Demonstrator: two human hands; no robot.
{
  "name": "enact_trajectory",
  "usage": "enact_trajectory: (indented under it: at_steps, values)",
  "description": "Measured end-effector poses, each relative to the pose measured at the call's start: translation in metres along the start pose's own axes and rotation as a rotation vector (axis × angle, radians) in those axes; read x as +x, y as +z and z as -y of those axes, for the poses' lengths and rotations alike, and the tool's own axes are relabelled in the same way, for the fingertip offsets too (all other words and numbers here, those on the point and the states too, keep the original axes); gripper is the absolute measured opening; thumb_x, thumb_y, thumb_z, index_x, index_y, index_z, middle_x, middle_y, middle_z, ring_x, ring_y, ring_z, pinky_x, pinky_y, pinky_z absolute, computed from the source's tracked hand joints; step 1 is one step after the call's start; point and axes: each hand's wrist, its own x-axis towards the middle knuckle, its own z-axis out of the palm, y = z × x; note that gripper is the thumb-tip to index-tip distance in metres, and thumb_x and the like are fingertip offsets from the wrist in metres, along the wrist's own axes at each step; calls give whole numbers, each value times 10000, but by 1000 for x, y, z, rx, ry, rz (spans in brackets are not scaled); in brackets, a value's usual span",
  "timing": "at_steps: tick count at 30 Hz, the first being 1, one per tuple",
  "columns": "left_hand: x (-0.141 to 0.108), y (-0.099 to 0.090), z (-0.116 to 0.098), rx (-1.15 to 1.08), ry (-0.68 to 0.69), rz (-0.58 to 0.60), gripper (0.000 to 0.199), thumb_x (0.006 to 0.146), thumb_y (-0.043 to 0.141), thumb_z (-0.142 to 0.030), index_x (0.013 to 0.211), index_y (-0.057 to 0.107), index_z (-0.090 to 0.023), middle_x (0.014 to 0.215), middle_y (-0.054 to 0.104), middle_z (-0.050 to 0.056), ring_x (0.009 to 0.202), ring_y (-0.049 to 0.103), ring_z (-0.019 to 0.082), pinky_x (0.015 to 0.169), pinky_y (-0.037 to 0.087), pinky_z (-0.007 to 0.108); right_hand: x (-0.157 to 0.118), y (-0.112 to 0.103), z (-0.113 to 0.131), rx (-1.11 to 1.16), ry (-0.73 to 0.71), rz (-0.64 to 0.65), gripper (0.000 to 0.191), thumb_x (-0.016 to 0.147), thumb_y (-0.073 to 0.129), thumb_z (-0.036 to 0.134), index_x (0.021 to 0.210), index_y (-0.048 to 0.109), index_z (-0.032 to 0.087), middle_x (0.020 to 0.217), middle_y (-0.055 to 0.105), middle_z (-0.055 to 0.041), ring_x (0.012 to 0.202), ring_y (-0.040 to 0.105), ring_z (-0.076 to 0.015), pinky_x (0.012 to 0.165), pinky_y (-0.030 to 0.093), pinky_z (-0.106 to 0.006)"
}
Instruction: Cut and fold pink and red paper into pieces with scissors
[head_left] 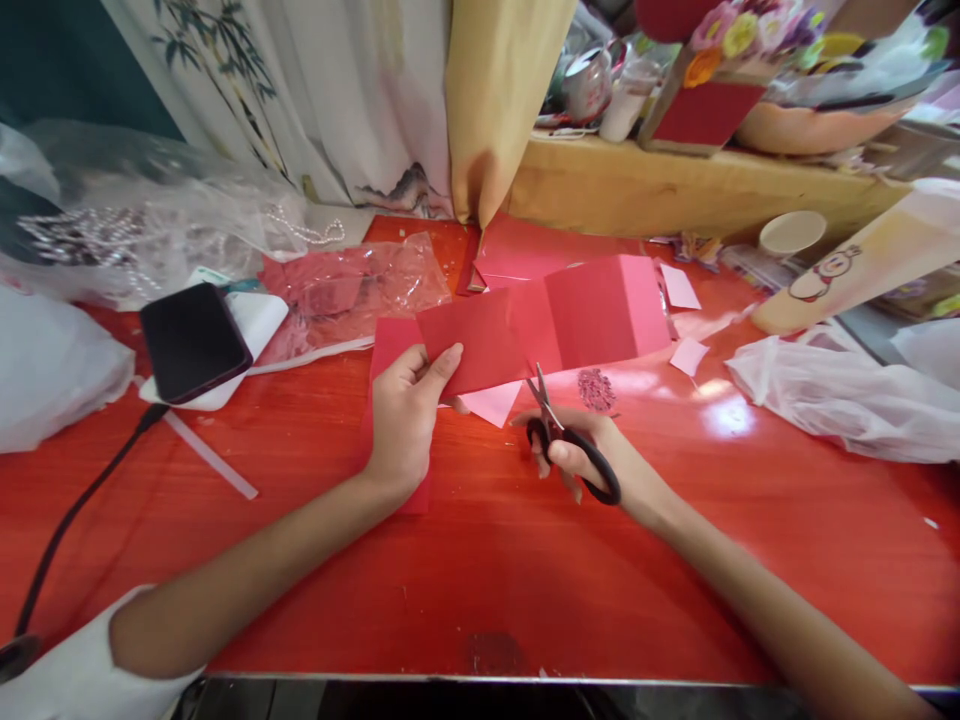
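My left hand (405, 410) pinches the left end of a long, creased strip of red paper (592, 310), thumb on top. The strip stretches off to the right above the table. In my right hand (592, 450) is a pair of scissors (559, 430) with black handles, thumb and fingers through the loops. Its blades are a little apart and point up at the strip's lower edge, near a fold. Beneath my left hand lies another red sheet (390, 340), partly covered by the hand. A pink paper piece (495, 402) shows below the strip.
Left on the red table (480, 580) are a black phone (195, 340) with a cable and a clear plastic bag (360, 290). Small pink scraps (688, 355) lie right of the strip. Further right are a white plastic bag (847, 390) and a tall cup (862, 260). A cloth-covered ledge (675, 185) borders the back.
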Motion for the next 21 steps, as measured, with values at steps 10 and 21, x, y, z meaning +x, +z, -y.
enact_trajectory:
  at_steps: [10,21]
  values:
    - [-7,3,1,98,56,-8,225,746,616,-368,682,568,-159,621,559,-29,478,493,70,450,388,199,0,16,2,74,1,-46,643,702,535,642,1024,537,86,699,514,-20,447,451,-67,398,385,-210]
    - [-9,3,2,109,62,3,213,757,605,-364,692,573,-164,632,570,-27,462,499,69,453,392,203,0,18,-2,58,6,-83,603,727,491,650,996,533,111,627,555,-18,394,414,-70,393,322,-223]
